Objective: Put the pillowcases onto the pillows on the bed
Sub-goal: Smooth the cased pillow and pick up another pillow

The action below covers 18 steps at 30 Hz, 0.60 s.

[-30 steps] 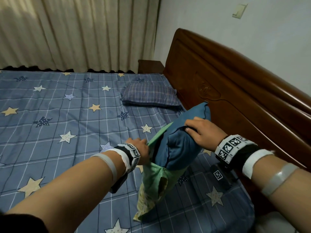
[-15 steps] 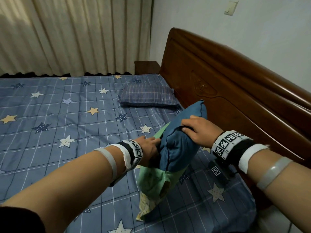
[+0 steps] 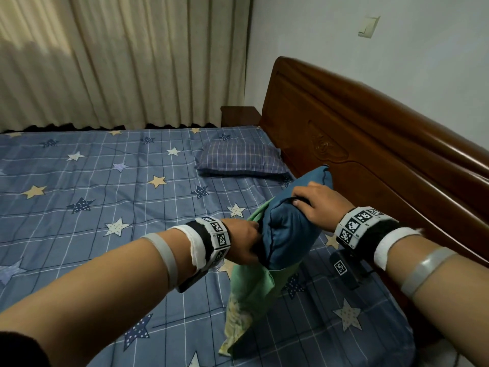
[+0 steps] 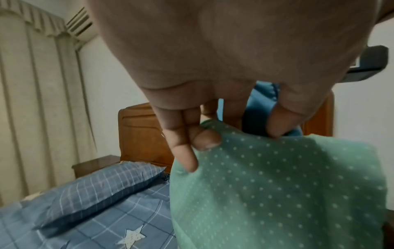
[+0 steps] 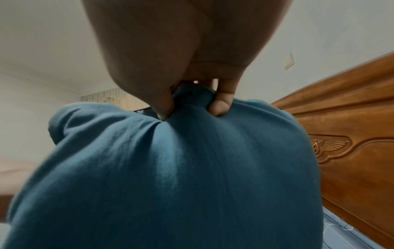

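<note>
A teal-blue pillow (image 3: 288,234) stands on end over the bed, its lower half inside a green dotted pillowcase (image 3: 248,295). My right hand (image 3: 315,205) grips a bunch of the pillow's fabric near its top; the right wrist view shows thumb and finger of my right hand (image 5: 192,107) pinching the pillow (image 5: 170,176). My left hand (image 3: 246,242) pinches the pillowcase's open rim at the pillow's left side; in the left wrist view my left hand (image 4: 215,134) holds the green pillowcase (image 4: 277,193) with the pillow (image 4: 262,101) behind it.
A second pillow (image 3: 242,160) in a blue plaid case lies flat at the head of the bed. The star-patterned sheet (image 3: 105,197) covers the bed. A carved wooden headboard (image 3: 383,165) runs along the right. Curtains (image 3: 119,62) and a nightstand (image 3: 239,116) stand behind.
My left hand has moved in against the pillow and drawn the green rim a little higher up its side. The right hand keeps its grip on the pillow top. The head view shifted slightly.
</note>
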{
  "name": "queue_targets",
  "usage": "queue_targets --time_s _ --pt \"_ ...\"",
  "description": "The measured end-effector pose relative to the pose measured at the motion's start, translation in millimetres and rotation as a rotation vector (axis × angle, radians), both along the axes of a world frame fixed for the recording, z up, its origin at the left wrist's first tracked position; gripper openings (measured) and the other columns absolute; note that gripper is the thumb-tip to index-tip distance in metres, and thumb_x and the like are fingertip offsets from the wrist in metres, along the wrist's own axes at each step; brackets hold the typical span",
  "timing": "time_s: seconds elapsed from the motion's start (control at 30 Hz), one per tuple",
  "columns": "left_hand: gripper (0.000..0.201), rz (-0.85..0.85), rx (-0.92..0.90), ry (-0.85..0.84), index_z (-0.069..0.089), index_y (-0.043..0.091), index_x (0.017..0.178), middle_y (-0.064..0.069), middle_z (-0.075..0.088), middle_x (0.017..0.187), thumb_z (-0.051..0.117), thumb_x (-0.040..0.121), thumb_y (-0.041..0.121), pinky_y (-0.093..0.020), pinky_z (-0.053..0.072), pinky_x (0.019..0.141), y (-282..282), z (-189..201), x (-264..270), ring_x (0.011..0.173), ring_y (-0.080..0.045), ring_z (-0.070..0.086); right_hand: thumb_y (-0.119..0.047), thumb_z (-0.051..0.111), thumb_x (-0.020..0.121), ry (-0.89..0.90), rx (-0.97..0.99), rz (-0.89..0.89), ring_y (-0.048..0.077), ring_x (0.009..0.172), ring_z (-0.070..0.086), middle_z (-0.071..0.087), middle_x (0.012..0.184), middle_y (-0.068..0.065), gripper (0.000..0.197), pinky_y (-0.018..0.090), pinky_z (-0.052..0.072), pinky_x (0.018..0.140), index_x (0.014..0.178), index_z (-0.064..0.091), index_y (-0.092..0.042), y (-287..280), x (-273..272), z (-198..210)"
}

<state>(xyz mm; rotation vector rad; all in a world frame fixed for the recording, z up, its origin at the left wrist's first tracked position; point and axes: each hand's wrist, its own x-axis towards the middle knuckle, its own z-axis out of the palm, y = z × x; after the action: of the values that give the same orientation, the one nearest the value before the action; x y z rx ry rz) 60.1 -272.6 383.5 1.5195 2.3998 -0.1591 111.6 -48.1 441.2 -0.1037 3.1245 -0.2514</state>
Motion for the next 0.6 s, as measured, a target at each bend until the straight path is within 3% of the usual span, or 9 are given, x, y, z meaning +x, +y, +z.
queue_targets --time_s 0.1,0.17,0.23,0.3,0.37,0.43,0.53,0.6 --pt "0.066 0.025 0.001 -0.029 0.059 0.02 0.131 -0.004 0.055 0.128 0.049 0.087 0.069 -0.034 0.053 0.089 3.0 0.7 1.2 0.104 -0.023 0.061 -0.031 0.049 0.097 0.032 -0.002 0.008 0.02 0.091 0.055 0.049 0.089 -0.008 0.01 0.041 0.05 0.076 0.106 0.053 -0.034 -9.3 -0.6 6.8" --pt "0.059 0.037 0.049 -0.139 0.059 0.02 0.131 -0.003 0.059 0.129 0.059 0.088 0.059 -0.033 0.05 0.094 5.2 2.1 0.6 0.11 -0.025 0.061 -0.02 0.053 0.092 0.038 -0.038 0.07 0.017 0.104 0.054 0.054 0.104 -0.009 0.031 0.037 0.048 0.082 0.118 0.05 -0.037 -16.4 -1.3 9.0" --pt "0.041 0.042 0.127 -0.173 0.067 0.016 0.12 -0.005 0.066 0.118 0.068 0.089 0.042 -0.029 0.05 0.085 4.1 2.0 -1.8 0.102 -0.026 0.063 -0.008 0.055 0.081 -0.027 -0.13 0.153 0.013 0.115 0.049 0.051 0.123 -0.007 0.057 0.029 0.042 0.089 0.129 0.045 -0.037 -23.1 -1.2 7.6" --pt "0.025 0.086 0.248 -0.198 0.072 0.014 0.104 -0.005 0.069 0.105 0.071 0.088 0.032 -0.023 0.043 0.072 -2.3 0.6 -5.9 0.086 -0.022 0.062 -0.007 0.057 0.073 -0.143 -0.19 0.243 0.01 0.127 0.041 0.044 0.137 -0.007 0.071 0.028 0.037 0.1 0.135 0.041 -0.037 -30.2 2.2 2.1" --pt "0.016 0.118 0.335 -0.236 0.074 0.017 0.095 -0.002 0.07 0.096 0.073 0.086 0.03 -0.023 0.044 0.069 -9.2 -0.9 -9.6 0.077 -0.015 0.057 -0.01 0.06 0.074 -0.232 -0.122 0.339 0.011 0.143 0.022 0.036 0.149 -0.008 0.071 0.032 0.023 0.115 0.138 0.04 -0.034 -35.0 3.8 -8.8" --pt "0.013 0.099 0.391 -0.262 0.074 0.018 0.088 -0.001 0.068 0.094 0.075 0.083 0.03 -0.029 0.05 0.071 -14.3 -2.5 -12.3 0.076 -0.015 0.056 -0.013 0.062 0.077 -0.257 -0.017 0.366 0.012 0.149 0.007 0.031 0.155 -0.009 0.068 0.035 0.013 0.121 0.14 0.042 -0.03 -34.1 0.4 -22.8" --pt "0.017 0.091 0.457 -0.257 0.07 0.016 0.088 -0.004 0.061 0.098 0.078 0.081 0.03 -0.038 0.054 0.076 -20.0 -5.6 -13.6 0.083 -0.019 0.059 -0.019 0.06 0.076 -0.29 0.074 0.274 0.016 0.145 0.024 0.046 0.145 -0.005 0.055 0.042 0.028 0.117 0.129 0.054 -0.031 -32.9 -6.8 -34.2" --pt "0.016 0.084 0.499 -0.251 0.068 0.017 0.088 -0.004 0.058 0.1 0.077 0.081 0.027 -0.04 0.054 0.078 -20.8 -4.0 -13.2 0.085 -0.019 0.059 -0.028 0.059 0.074 -0.314 0.163 0.241 0.023 0.128 0.044 0.054 0.129 0.0 0.041 0.041 0.038 0.107 0.116 0.059 -0.032 -38.5 -9.3 -38.5"
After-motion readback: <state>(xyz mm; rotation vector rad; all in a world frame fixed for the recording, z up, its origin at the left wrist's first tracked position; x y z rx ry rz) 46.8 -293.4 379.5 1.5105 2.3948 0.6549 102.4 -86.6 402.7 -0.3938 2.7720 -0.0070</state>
